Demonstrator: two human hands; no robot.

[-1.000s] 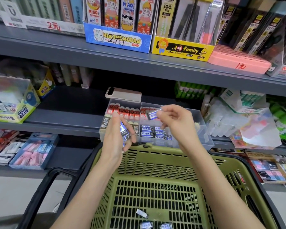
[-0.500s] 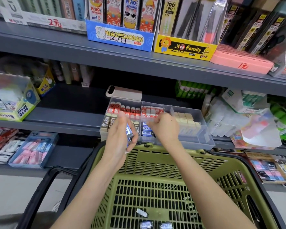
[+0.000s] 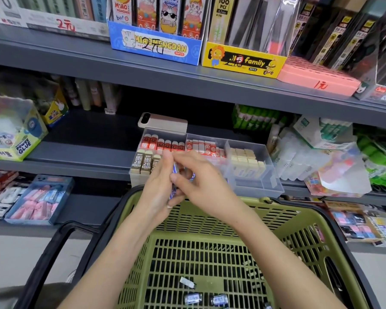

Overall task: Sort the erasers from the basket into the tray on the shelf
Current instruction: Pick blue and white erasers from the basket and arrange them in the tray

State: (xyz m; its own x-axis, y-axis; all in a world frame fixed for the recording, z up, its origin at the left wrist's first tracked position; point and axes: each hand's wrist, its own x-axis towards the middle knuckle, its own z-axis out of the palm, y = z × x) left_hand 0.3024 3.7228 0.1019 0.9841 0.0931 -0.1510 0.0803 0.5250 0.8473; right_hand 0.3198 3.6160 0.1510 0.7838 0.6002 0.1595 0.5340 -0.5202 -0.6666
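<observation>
The basket (image 3: 243,216) is matt olive plastic lattice with a smooth black plastic handle (image 3: 54,253), the tray (image 3: 255,186) is clear glossy plastic, the shelf (image 3: 76,166) looks like matt grey painted metal, and the erasers (image 3: 193,298) on the basket floor wear shiny printed wrappers.

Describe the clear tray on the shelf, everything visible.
The clear tray is plastic, split into compartments, at the shelf's front edge behind the basket. Left holds red-sleeved erasers and tan 2B erasers, centre red-white ones, right cream blocks with its front bare. A phone lies behind it. The left hand, gripping blue erasers, and right hand hide its front centre.
</observation>
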